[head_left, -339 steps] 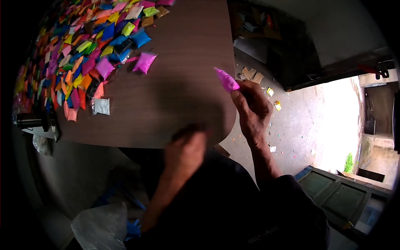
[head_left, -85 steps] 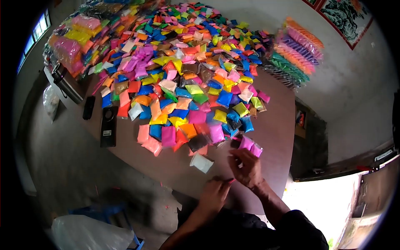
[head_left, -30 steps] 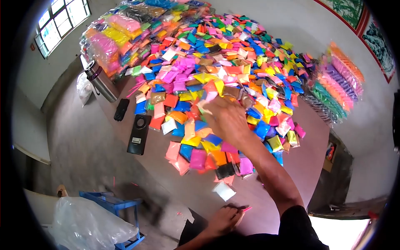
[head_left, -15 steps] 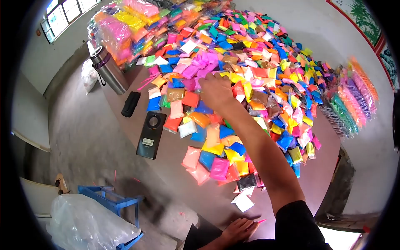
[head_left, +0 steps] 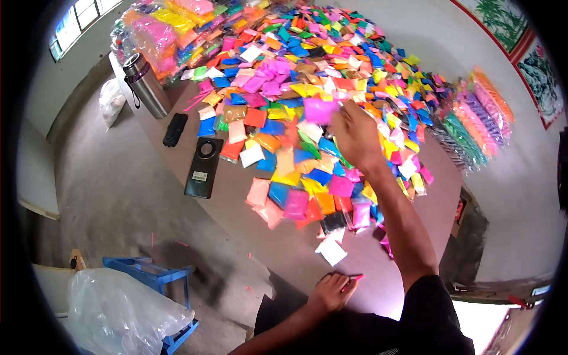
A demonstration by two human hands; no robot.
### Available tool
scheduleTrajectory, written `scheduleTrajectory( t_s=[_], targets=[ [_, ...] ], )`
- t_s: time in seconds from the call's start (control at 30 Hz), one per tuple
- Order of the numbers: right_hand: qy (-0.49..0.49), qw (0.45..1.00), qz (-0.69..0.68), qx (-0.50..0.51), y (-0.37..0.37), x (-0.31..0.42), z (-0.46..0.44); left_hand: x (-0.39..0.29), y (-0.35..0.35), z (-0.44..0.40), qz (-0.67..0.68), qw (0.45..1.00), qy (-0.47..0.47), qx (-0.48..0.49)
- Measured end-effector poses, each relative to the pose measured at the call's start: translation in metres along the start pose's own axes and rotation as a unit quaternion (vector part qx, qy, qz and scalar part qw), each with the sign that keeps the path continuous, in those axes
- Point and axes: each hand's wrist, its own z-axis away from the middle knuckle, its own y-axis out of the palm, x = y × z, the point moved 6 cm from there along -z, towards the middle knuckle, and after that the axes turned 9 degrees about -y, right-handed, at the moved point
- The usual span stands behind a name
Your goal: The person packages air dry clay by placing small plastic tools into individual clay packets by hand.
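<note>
My right hand (head_left: 356,133) is raised over the heap of small colourful plastic packets (head_left: 307,155) on the brown table. Its fingers pinch a purple packet (head_left: 319,110) by one edge, slightly blurred. Close to the near table edge rests my left hand (head_left: 332,292), its fingers curled around a slim pink pointed object (head_left: 357,277) whose exact kind I cannot make out. A white packet (head_left: 331,252) and a black packet (head_left: 333,222) lie just beyond that hand. Part of the heap is hidden under my right forearm.
A black phone (head_left: 204,168), a small black case (head_left: 175,130) and a steel thermos (head_left: 148,89) stand or lie along the table's left side. Large bags of packets (head_left: 157,35) are at the back left, bundled striped bags (head_left: 473,121) at right. A blue stool (head_left: 148,272) is on the floor.
My right hand has moved right from the purple packets and now carries a purple one. My left hand still holds the pink object. The whole view has shifted slightly.
</note>
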Motion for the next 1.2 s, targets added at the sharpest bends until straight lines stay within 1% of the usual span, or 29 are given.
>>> scheduleTrajectory(
  t_s=[0.07,0.13,0.17,0.2,0.27,0.33,0.4,0.47,0.53,0.57,0.6,0.63,0.67,0.7,0.73,0.8,0.83,0.87,0.93,0.97,1.03,1.07,1.13,1.2],
  targets=[
    [0.045,0.995,-0.089,0.016,-0.031,-0.002,0.062,-0.006,-0.003,0.001,-0.013,1.000,0.004,0.001],
    [0.113,0.983,-0.142,-0.026,-0.063,0.024,0.121,0.005,0.013,0.002,0.035,0.993,-0.090,0.074],
    [0.154,0.977,-0.144,-0.018,-0.073,0.024,0.154,0.001,0.008,0.005,-0.014,0.999,-0.024,0.035],
    [0.194,0.970,-0.147,-0.011,-0.081,0.023,0.187,0.001,0.009,0.006,-0.012,0.999,-0.021,0.039],
    [0.273,0.945,-0.177,-0.029,-0.092,0.023,0.247,-0.002,0.008,0.006,-0.053,0.998,-0.012,0.024],
    [0.296,0.937,-0.179,-0.057,-0.097,0.036,0.290,-0.011,-0.006,0.001,-0.054,0.998,-0.018,0.028],
    [0.335,0.912,-0.218,-0.096,-0.092,0.032,0.335,-0.018,-0.015,-0.002,-0.077,0.997,-0.003,0.000],
    [0.339,0.900,-0.244,-0.123,-0.085,0.029,0.367,-0.023,-0.016,-0.004,-0.085,0.996,-0.011,-0.007],
    [0.338,0.908,-0.220,-0.116,-0.085,0.033,0.382,-0.017,-0.025,-0.004,0.030,0.994,-0.092,-0.046],
    [0.329,0.914,-0.213,-0.109,-0.086,0.036,0.386,-0.018,-0.033,-0.002,0.056,0.990,-0.098,-0.081],
    [0.320,0.919,-0.205,-0.104,-0.088,0.039,0.388,-0.025,-0.038,0.000,0.055,0.991,-0.095,-0.075],
    [0.324,0.917,-0.206,-0.111,-0.087,0.039,0.393,-0.023,-0.043,0.003,0.120,0.975,-0.170,-0.078],
    [0.306,0.921,-0.214,-0.110,-0.083,0.039,0.397,-0.019,-0.044,0.007,0.183,0.948,-0.246,-0.081],
    [0.288,0.925,-0.223,-0.109,-0.081,0.044,0.395,-0.021,-0.041,0.008,0.256,0.925,-0.270,-0.075],
    [0.291,0.923,-0.225,-0.114,-0.082,0.049,0.397,-0.028,-0.041,0.007,0.252,0.927,-0.269,-0.070],
    [0.302,0.918,-0.246,-0.078,-0.084,0.063,0.394,-0.041,-0.035,0.004,0.313,0.897,-0.310,-0.024],
    [0.262,0.921,-0.273,-0.086,-0.084,0.068,0.392,-0.042,-0.030,0.005,0.310,0.899,-0.308,-0.019],
    [0.263,0.921,-0.274,-0.093,-0.087,0.066,0.396,-0.041,-0.020,0.007,0.330,0.894,-0.303,-0.002],
    [0.211,0.940,-0.253,-0.091,-0.093,0.064,0.399,-0.038,-0.005,0.011,0.346,0.891,-0.293,0.017],
    [0.210,0.939,-0.255,-0.096,-0.096,0.065,0.403,-0.037,0.000,0.014,0.333,0.897,-0.291,0.020],
    [0.264,0.910,-0.302,-0.108,-0.099,0.062,0.413,-0.040,0.004,0.015,0.316,0.904,-0.288,0.026],
    [0.264,0.908,-0.305,-0.110,-0.102,0.060,0.417,-0.043,0.005,0.015,0.314,0.906,-0.281,0.026],
    [0.283,0.909,-0.296,-0.073,-0.105,0.056,0.427,-0.048,0.009,0.016,0.309,0.909,-0.277,0.031],
    [0.278,0.904,-0.316,-0.078,-0.107,0.048,0.437,-0.051,0.017,0.018,0.326,0.900,-0.287,0.042]
  ],
)
